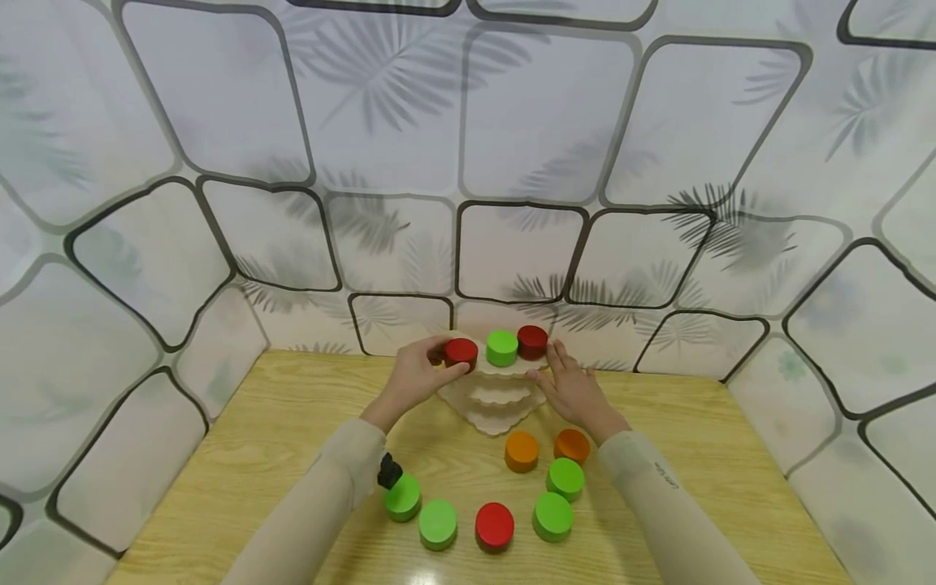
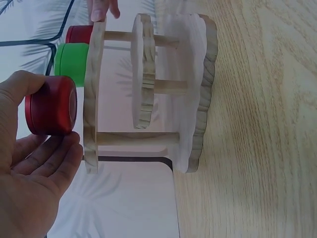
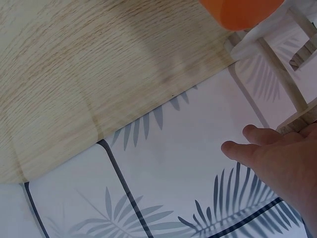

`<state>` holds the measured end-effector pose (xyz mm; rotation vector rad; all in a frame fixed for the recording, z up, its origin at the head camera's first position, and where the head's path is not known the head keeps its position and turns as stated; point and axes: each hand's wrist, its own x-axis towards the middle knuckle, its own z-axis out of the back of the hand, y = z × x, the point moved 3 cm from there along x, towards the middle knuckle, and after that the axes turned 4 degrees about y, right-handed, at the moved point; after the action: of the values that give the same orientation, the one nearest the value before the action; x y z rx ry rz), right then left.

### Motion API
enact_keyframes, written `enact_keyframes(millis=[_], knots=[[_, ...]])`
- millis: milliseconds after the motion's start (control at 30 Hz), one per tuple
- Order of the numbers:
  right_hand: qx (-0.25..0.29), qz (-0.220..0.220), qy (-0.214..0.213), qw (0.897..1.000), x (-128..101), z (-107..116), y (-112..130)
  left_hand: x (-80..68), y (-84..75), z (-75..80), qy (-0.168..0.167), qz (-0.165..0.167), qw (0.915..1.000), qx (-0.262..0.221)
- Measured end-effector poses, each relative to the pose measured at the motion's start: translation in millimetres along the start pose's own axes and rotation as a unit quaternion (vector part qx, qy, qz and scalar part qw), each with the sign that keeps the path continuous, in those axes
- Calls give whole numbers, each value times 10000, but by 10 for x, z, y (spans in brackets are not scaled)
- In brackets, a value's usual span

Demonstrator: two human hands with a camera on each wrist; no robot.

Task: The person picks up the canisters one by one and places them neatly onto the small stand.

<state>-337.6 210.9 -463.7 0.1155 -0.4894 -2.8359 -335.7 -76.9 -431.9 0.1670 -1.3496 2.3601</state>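
1 red cylinder [image 1: 461, 353] is gripped by the left hand [image 1: 415, 380]; the outstretched right hand [image 1: 576, 393] touches a stand [image 1: 494, 419]; sleeve lettering [image 1: 666, 475] illegible.

From above the table [image 1: 219, 455], the head camera looks forward and down, far enough back to take in the left hand [image 1: 418, 375], the right hand [image 1: 578, 394], the stand [image 1: 491, 418] and the wall [image 1: 541, 106]. The left wrist camera faces the stand closely from its left, the picture turned sideways. The right wrist camera, also near, has its picture almost upside down, the stand cut off at its edge. All three share the stand and right hand.
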Motion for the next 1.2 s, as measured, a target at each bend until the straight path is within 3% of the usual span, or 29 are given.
enact_keyframes(millis=[300,1200], knots=[[-25,19,-48,10000,9,3,-13,79,6,-40,4,199,9997,106],[-16,-42,56,10000,8,-6,-5,232,28,-87,57,338,9985,436]])
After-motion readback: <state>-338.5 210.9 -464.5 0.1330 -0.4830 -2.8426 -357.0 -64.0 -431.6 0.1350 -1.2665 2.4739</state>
